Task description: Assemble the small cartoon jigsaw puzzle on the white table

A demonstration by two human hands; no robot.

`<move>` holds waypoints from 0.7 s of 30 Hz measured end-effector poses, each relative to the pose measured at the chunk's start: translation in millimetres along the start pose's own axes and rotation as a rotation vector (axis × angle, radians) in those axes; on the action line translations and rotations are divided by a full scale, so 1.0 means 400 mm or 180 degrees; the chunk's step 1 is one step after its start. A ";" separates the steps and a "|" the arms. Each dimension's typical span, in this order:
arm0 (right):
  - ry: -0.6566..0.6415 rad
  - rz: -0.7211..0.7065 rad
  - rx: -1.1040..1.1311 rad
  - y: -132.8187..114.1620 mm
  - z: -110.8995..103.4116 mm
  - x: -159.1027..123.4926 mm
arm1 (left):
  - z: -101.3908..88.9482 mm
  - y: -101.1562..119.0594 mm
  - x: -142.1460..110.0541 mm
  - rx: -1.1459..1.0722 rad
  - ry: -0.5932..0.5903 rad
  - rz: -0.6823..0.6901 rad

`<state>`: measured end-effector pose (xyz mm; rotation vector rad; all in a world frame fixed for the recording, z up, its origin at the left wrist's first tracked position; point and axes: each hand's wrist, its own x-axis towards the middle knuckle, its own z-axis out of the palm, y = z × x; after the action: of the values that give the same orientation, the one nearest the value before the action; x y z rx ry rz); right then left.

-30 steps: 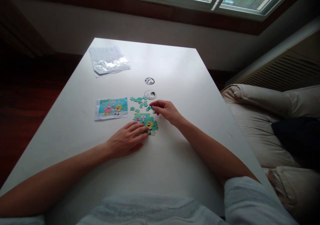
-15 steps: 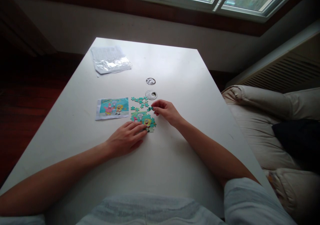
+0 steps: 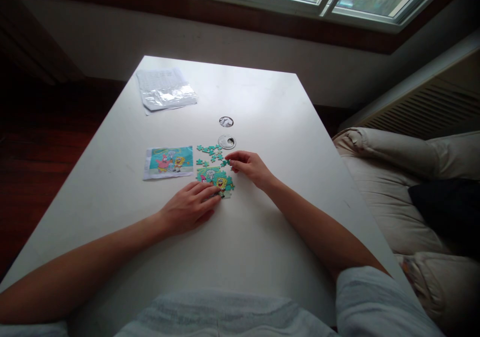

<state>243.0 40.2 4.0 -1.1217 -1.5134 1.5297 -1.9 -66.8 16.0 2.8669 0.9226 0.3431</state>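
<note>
A partly joined jigsaw puzzle [image 3: 212,175] lies on the white table, showing cartoon figures on a green-blue ground. My left hand [image 3: 193,202] rests flat over its lower left part, fingers stretched out, covering some of it. At the upper right edge of the puzzle, my right hand [image 3: 245,166] is closed with thumb and forefinger at a small green puzzle piece [image 3: 225,163]. Several loose puzzle pieces [image 3: 210,150] lie just beyond the joined part. Left of the puzzle is a picture sheet [image 3: 168,162] with the same cartoon figures.
Two round metal-rimmed fittings [image 3: 227,142] are set in the white table [image 3: 262,107] beyond the pieces. Papers in a clear plastic sleeve [image 3: 167,91] lie at the far left. A beige sofa [image 3: 375,192] stands along the right side.
My right hand's fingertips have shifted slightly left at the green piece. My left hand stays in place on the puzzle.
</note>
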 end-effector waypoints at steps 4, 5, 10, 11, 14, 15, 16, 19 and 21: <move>-0.0373 0.0164 -0.0312 -0.013 -0.018 0.003 | 0.000 0.000 0.001 -0.0003 -0.0006 -0.0005; -0.0545 0.0181 -0.0469 -0.018 -0.025 0.002 | 0.000 0.000 0.001 -0.0013 0.0001 -0.0007; -0.1172 -0.0093 -0.1346 -0.037 -0.053 -0.005 | -0.001 0.000 0.000 -0.0029 -0.0043 -0.0014; -0.1228 -0.0135 -0.1475 -0.039 -0.057 -0.007 | -0.001 0.001 0.000 -0.0028 -0.0055 -0.0018; -0.1271 -0.0180 -0.1768 -0.037 -0.063 -0.009 | -0.001 0.001 -0.001 -0.0028 -0.0057 -0.0027; -0.1261 -0.0186 -0.1830 -0.036 -0.063 -0.009 | 0.000 0.001 -0.001 -0.0030 -0.0054 -0.0025; -0.1260 -0.0189 -0.1874 -0.035 -0.063 -0.008 | 0.001 0.000 -0.001 -0.0033 -0.0041 -0.0021; -0.1252 -0.0176 -0.1936 -0.031 -0.062 -0.007 | 0.004 -0.001 -0.001 -0.0051 0.0014 -0.0014; -0.1168 -0.0166 -0.1970 -0.031 -0.061 -0.007 | 0.006 -0.002 -0.001 -0.0065 0.0052 -0.0010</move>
<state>265.3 47.8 18.0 -1.1491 -2.3539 1.3088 -2.1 -66.5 13.2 2.8482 0.9207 0.3740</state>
